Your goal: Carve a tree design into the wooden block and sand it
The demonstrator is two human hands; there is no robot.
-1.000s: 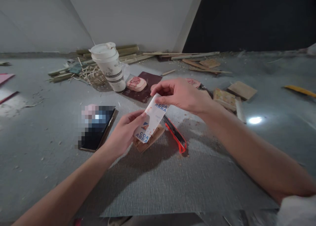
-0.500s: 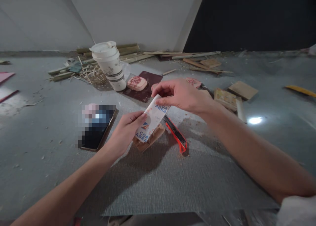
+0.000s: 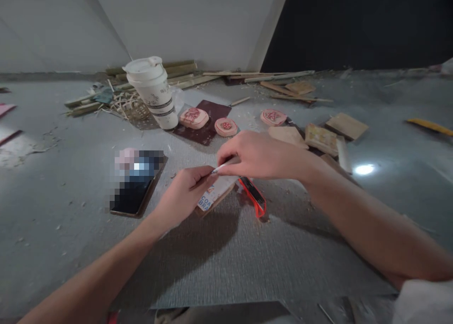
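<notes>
My left hand [image 3: 184, 192] and my right hand [image 3: 264, 156] meet over a piece of sandpaper [image 3: 216, 188] with blue lettering on its white back. Both are closed, pinching its folded upper edge between thumb and fingers. Beneath the lower part of the sheet is a small wooden block [image 3: 221, 201], mostly covered. Whether the sheet touches the block I cannot tell. Just right of it, under my right hand, lies a red utility knife [image 3: 255, 199]. A phone [image 3: 136, 185], partly blurred out, rests left of my left hand.
Behind the hands stand a white paper cup [image 3: 152, 95] and carved pink stamps [image 3: 226, 127] by a dark red sheet [image 3: 215, 111]. Several wood blocks [image 3: 321, 139] lie to the right. Bamboo strips [image 3: 184, 71] line the wall; a yellow tool [image 3: 430, 126] is far right.
Both hands have come lower and nearer the table with the sandpaper. The sheet's upper part is now folded over between the fingers. My right hand has uncovered the small round stamp behind it.
</notes>
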